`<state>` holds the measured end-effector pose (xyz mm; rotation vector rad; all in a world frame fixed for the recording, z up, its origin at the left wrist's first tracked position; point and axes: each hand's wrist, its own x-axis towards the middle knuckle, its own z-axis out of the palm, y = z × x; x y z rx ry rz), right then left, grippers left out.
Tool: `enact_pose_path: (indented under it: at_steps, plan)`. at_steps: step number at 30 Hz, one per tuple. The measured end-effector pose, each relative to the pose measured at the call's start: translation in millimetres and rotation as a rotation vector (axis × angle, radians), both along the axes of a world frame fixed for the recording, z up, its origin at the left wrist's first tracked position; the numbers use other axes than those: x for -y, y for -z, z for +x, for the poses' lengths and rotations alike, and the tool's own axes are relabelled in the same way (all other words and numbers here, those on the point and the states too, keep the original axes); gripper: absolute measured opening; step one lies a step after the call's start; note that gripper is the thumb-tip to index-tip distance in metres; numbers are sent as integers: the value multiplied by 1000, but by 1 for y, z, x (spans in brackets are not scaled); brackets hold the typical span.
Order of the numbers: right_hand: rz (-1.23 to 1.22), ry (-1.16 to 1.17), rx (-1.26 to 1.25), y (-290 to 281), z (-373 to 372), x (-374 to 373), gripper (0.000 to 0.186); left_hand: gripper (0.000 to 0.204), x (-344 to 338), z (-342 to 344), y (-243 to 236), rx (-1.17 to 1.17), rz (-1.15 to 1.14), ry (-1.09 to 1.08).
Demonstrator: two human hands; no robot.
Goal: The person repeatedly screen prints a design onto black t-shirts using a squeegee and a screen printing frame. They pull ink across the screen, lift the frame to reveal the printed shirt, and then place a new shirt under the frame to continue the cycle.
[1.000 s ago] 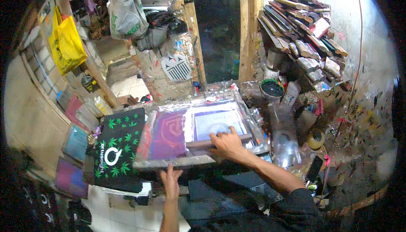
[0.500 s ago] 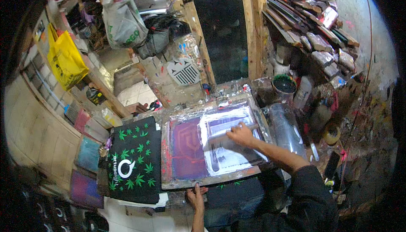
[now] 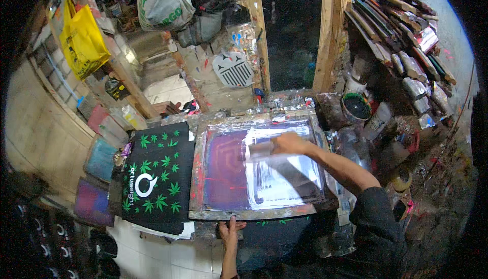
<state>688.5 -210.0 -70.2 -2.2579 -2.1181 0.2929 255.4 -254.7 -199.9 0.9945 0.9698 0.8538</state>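
Note:
A wooden-framed printing screen [image 3: 218, 214] lies in front of me, with purple mesh on its left and wet white ink [image 3: 264, 190] on its right. My right hand [image 3: 292, 143] is closed round a squeegee [image 3: 260, 150], blurred by motion, over the far part of the ink. A dark shadow falls across the white area below it. At the screen's near edge, my left hand [image 3: 230, 229] grips the frame, thumb against the edge and fingers partly under it. Black material with green leaves [image 3: 274, 222] shows beneath the screen.
Left of the screen lies a stack of black printed sheets [image 3: 162, 177] with green leaves and a white emblem. A tub of dark ink [image 3: 356, 107] stands at the back right. Several squeegees [image 3: 401, 40] are piled beyond it. A yellow bag [image 3: 84, 42] hangs at far left.
My right hand and the squeegee have moved toward the far side of the screen. White ink now looks more evenly spread. The view has shifted; my left hand stays at the frame's near edge.

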Motion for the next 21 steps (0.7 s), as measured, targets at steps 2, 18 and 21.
enact_pose_path:
  at_steps: [2,18,21]
  plan:
    - [153,89,58,1,23,-32,58,44,-1,-2,-7,-9,-33,5]
    - [76,-151,63,23,-31,46,49,43,-5,-4,-9,-52,-65,29]
    - [274,30,182,8,26,-29,48,45,-3,-4,-9,-78,-108,2]
